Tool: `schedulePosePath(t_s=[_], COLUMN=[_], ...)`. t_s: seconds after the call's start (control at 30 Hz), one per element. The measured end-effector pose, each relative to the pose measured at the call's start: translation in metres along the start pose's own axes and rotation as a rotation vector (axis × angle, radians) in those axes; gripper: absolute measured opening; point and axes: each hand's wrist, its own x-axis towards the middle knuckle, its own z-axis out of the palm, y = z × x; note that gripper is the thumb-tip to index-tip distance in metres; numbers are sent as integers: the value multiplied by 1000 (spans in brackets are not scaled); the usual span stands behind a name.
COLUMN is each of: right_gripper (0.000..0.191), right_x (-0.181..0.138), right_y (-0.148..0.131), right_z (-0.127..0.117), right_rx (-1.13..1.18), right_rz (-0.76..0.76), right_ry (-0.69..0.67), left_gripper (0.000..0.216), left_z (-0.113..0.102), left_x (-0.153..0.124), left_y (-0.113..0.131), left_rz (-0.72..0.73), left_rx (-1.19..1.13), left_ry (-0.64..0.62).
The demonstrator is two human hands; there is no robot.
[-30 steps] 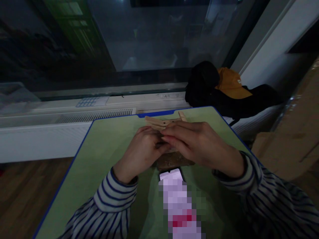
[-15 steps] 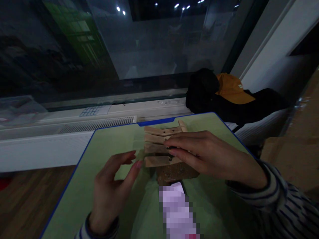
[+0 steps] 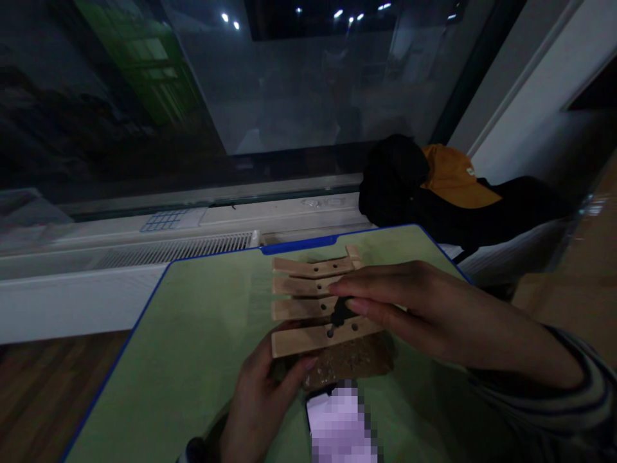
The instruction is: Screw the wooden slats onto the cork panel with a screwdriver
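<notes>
A wooden piece with several pale slats (image 3: 296, 343), drilled with holes, rests over a brown block-like thing (image 3: 351, 366) that looks wrapped in clear film. My left hand (image 3: 265, 386) is closed around the left part of the front slat, thumb on the near side, other fingers mostly hidden behind it. Between the thumb and fingers of my right hand (image 3: 409, 302) is a small black thing with a thin tip (image 3: 339, 313); its kind is hard to make out. Its tip is at a hole in the front slat.
The slats lie on a green table (image 3: 193, 347) with a blue edge. A phone (image 3: 337, 424) with a blurred screen is at the near side. Beyond are a radiator (image 3: 183, 254), a window sill and dark window. An orange cap (image 3: 457, 177) sits on black cloth at right.
My left hand has moved right and closed on the front slat, from open beside it. The small black thing in my right hand shows more clearly at the front slat's hole.
</notes>
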Motion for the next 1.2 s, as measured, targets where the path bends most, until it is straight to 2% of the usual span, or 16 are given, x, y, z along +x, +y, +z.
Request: schedulePosePath(t_s=[0.13, 0.27, 0.43, 0.6, 0.83, 0.9, 1.03, 1.2], right_gripper=[33, 33, 32, 35, 41, 40, 39, 39], right_x=[0, -1, -4, -5, -7, -8, -8, -9], right_y=[6, 8, 2, -4, -8, -9, -9, -8], right_z=[1, 2, 1, -2, -1, 0, 0, 1], right_rx=[-8, -39, -22, 52, 79, 74, 66, 31], right_rz=[-7, 5, 43, 21, -19, -20, -27, -29], right_ry=[45, 80, 35, -32, -31, -34, -21, -6], left_gripper=[32, 28, 22, 23, 24, 32, 63, 64], left_z=[3, 4, 1, 2, 4, 4, 1, -4], left_x=[2, 4, 2, 0, -1, 0, 2, 5], left_y=[-7, -6, -2, -8, -7, -6, -5, -6], left_rz=[-41, -15, 26, 41, -18, -44, -24, -32], left_rx=[-64, -63, -23, 13, -79, -126, -161, -377], left_ry=[13, -54, -53, -42, 3, 69, 230, 148])
